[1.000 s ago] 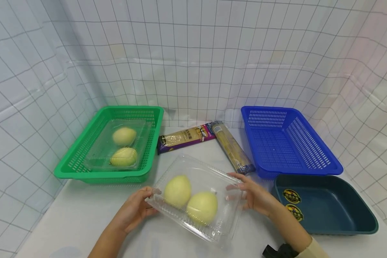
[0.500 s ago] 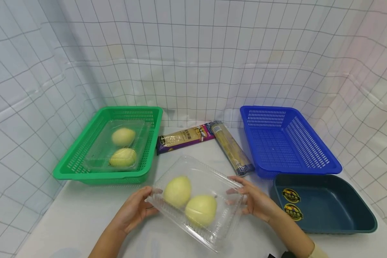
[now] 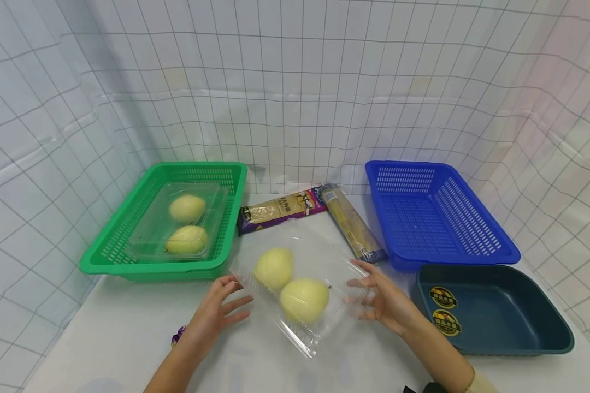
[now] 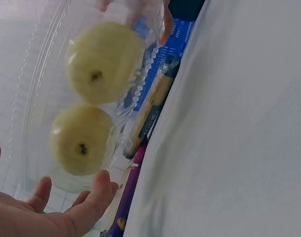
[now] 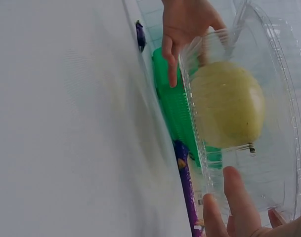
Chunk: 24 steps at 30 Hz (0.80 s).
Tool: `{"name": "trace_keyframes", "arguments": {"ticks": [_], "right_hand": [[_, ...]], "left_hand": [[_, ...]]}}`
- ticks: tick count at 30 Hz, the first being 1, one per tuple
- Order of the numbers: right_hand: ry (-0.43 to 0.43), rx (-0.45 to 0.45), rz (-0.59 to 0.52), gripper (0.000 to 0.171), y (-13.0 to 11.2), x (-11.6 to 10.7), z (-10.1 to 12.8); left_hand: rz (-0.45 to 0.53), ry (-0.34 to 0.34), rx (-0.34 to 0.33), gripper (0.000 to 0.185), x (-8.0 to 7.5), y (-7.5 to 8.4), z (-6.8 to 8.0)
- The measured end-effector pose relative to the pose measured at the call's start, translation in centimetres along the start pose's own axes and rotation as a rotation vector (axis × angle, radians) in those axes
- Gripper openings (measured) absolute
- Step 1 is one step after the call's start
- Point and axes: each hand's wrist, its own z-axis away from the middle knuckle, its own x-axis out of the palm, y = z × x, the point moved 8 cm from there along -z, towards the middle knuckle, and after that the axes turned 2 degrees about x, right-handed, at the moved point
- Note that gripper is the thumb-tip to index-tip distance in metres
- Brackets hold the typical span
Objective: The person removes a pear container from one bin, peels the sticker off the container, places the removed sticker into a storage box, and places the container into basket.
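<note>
A clear plastic clamshell box (image 3: 319, 248) with two pale yellow pears (image 3: 304, 300) inside is held tilted above the table, between both hands. My left hand (image 3: 213, 311) pinches its left corner, the other fingers stretched out apart below it. At the opposite edge, my right hand (image 3: 388, 300) grips the box with spread, bent fingers. These fingers (image 5: 239, 197) reach around the near end in the right wrist view. Dark stems show on both pears (image 4: 96, 64) in the left wrist view. Exact contact of the left fingertips is hard to see through the plastic.
A green basket (image 3: 103, 267) on the left contains a similar box of pears (image 3: 187, 240). Two spaghetti packs (image 3: 280, 212) lie behind the held box. To the right stand a blue basket (image 3: 423, 218) and a dark teal tub (image 3: 496, 311). A small purple item (image 3: 178, 334) lies beside my left forearm.
The box has risen slightly and moved away from me, its near corner shifting up and left. My left fingers have straightened, and the purple item has come into view behind that forearm.
</note>
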Motion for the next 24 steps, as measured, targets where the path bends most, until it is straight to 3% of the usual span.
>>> {"name": "trace_keyframes", "arguments": {"ticks": [5,13,18,24], "right_hand": [[0.093,-0.036,-0.042,0.049,-0.6,0.2,0.0],[0.234,-0.100,-0.063,0.060,-1.3,1.0,-0.2],[0.268,-0.133,-0.047,0.065,-1.2,1.9,-0.2],[0.233,-0.163,-0.029,0.066,-1.2,3.2,-0.1]], "left_hand": [[-0.001,-0.013,-0.023,0.065,1.9,-0.4,0.6],[-0.032,-0.096,0.029,0.085,5.8,0.1,2.2],[-0.037,-0.071,0.030,0.091,6.3,0.5,1.8],[-0.002,-0.056,0.041,0.091,5.8,1.1,1.2]]}}
